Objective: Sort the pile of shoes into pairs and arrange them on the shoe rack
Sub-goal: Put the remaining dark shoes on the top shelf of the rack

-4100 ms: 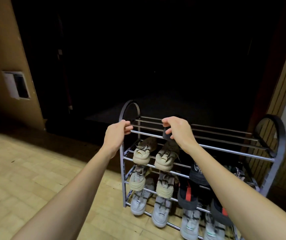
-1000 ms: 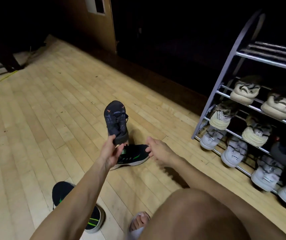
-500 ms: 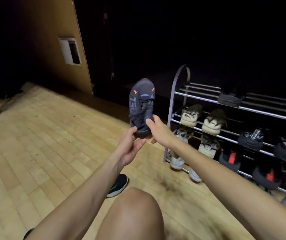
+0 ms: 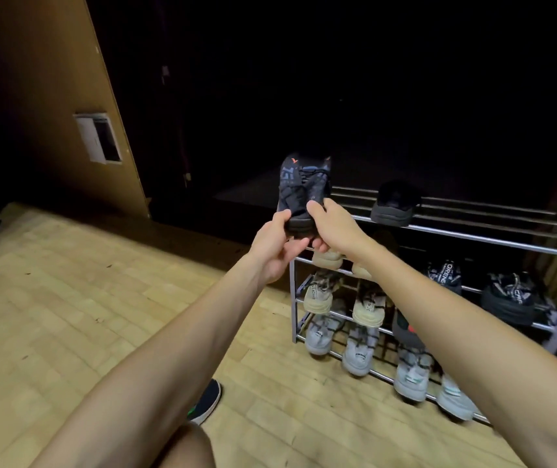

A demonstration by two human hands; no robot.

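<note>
Dark knit sneaker [image 4: 304,190], orange marks near the toe — you hold it heel-down at the left end of the shoe rack [image 4: 472,239], level with the top tier. Your left hand [image 4: 275,246] grips under the heel; your right hand [image 4: 332,228] curls round its side. Its apparent mate [image 4: 393,204] sits mid-tier on top; a black shoe [image 4: 207,401] lies on the wood floor [image 4: 67,315].

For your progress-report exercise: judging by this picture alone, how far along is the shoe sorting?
Done: the lower shelves of the shoe rack hold shoes side by side, and one dark shoe sits on top. In hand: both hands, left and right, hold a dark sneaker by the top shelf. Left: a black-and-green shoe on the floor.
</note>
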